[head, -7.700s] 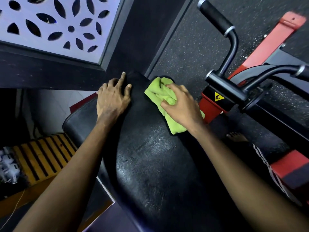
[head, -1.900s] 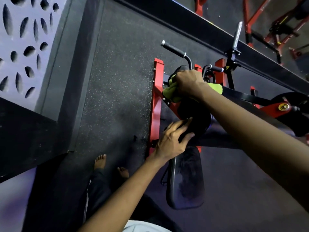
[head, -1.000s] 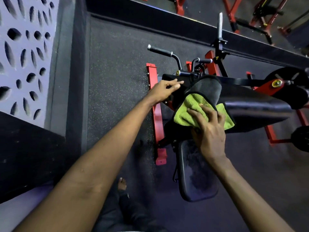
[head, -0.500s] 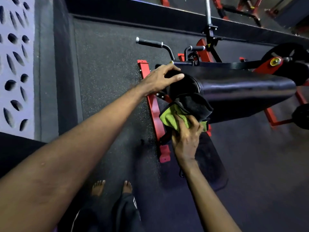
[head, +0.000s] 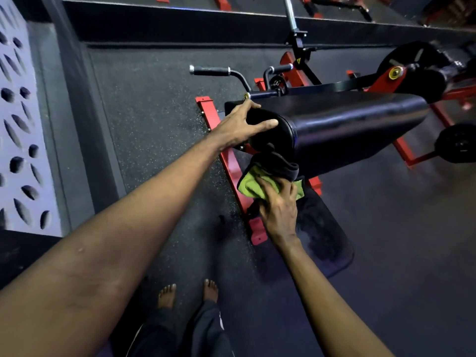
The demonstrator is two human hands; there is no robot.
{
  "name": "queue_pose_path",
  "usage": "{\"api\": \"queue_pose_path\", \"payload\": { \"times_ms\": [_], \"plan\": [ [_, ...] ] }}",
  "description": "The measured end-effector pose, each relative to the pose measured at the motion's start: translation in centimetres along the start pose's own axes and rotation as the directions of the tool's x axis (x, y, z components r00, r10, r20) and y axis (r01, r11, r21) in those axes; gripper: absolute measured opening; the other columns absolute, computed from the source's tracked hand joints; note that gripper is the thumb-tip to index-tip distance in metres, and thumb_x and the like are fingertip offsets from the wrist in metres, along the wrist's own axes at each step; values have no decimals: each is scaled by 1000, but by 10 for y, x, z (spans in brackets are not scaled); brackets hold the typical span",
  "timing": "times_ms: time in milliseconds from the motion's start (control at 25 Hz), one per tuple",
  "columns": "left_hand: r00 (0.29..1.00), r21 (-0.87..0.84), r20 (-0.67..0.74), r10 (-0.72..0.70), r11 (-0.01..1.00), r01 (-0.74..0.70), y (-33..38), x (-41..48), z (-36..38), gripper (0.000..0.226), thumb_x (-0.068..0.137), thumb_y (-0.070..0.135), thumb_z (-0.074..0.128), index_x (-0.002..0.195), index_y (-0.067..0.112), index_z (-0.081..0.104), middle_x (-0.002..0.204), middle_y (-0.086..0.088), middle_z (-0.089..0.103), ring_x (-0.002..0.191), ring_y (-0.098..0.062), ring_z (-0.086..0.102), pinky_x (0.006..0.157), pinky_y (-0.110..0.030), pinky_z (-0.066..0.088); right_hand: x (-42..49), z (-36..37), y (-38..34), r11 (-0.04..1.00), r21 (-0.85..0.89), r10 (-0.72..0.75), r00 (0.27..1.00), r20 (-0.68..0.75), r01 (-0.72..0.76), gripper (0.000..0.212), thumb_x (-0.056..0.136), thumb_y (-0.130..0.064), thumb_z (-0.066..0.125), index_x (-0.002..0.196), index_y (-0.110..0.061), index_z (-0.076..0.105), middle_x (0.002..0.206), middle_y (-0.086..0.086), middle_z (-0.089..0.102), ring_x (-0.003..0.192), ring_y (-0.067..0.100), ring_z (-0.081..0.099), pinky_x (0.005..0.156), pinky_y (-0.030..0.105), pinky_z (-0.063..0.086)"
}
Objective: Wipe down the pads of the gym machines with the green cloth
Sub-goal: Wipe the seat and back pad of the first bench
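Green cloth (head: 253, 186) under pad (head: 277, 164), red frame (head: 230, 164) beside

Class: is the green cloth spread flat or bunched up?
Bunched: the cloth shows crumpled folds, held by the right hand.
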State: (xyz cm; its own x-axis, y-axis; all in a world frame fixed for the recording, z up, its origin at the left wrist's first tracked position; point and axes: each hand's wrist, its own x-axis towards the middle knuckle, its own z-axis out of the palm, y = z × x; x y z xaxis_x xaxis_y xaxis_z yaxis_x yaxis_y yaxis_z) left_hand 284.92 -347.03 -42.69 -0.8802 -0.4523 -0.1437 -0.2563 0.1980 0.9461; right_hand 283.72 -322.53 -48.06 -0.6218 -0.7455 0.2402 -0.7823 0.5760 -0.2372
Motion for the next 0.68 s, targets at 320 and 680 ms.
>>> {"api": "queue_pose_path", "payload": {
  "times_ms": [320, 680],
  "plan": [
    [965, 14, 170, -198, 980, 198, 39, 6, -10, 112, 62, 82, 73, 146, 22, 29, 134, -3, 51, 113, -16, 57, 96, -38, 53, -9, -27, 31, 999, -4, 43, 993, 110, -43, 55, 72, -2, 76, 123, -19, 64, 128, 4, 40, 115, 33, 40, 62, 43, 58],
    [999, 349, -42, -9, 937, 23, 83, -23, 7, 66, 90, 50, 66, 140, 9, 52, 140, -10, 57, 128, -26, 55, 107, -35, 43, -24, -43, 50, 889, 261, 281, 899, 334, -375, 44, 74, -17, 73, 118, -25, 72, 113, 0, 58, 110, 20, 57, 96, 29, 44]
  ]
}}
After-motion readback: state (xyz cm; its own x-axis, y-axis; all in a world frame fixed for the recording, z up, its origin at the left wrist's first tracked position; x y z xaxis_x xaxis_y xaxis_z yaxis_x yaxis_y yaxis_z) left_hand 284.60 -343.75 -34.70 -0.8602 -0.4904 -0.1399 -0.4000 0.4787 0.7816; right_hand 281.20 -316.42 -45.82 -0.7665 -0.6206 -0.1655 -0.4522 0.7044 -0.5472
